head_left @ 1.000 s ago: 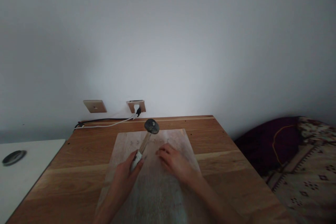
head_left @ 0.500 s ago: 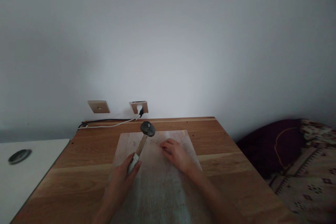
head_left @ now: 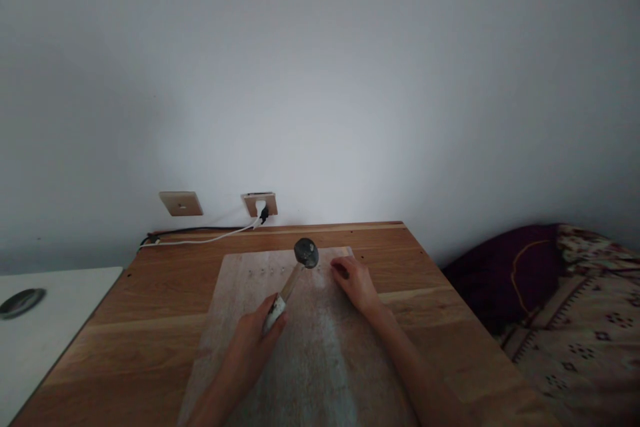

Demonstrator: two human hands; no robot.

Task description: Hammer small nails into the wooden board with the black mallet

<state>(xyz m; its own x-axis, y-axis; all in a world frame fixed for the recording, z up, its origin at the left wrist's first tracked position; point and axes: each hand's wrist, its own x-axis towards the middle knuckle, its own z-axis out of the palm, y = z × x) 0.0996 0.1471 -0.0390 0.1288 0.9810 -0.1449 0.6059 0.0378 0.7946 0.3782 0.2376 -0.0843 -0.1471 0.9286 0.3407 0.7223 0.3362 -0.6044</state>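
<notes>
My left hand [head_left: 257, 340] is wrapped round the white grip of a mallet [head_left: 307, 253] with a dark, rounded head and a pale wooden handle. The head is over the far part of a worn wooden board [head_left: 310, 340]. Along the board's far edge runs a row of several small marks or nails [head_left: 270, 271], too small to tell which. To the right of the mallet head, my right hand [head_left: 356, 283] is at the board with thumb and forefinger brought together. Anything between those fingertips is too small to make out.
The board lies on a wooden table [head_left: 415, 320] against a white wall. A socket [head_left: 260, 204] holds plugs with white and black cables [head_left: 200, 240]. A white surface [head_left: 60, 333] with a dark oval thing stands left; patterned and purple cloth [head_left: 530, 273] lies right.
My left hand has carried the mallet to the right across the board. My right hand has also shifted right, its fingers now in a pinch. The view has turned slightly right.
</notes>
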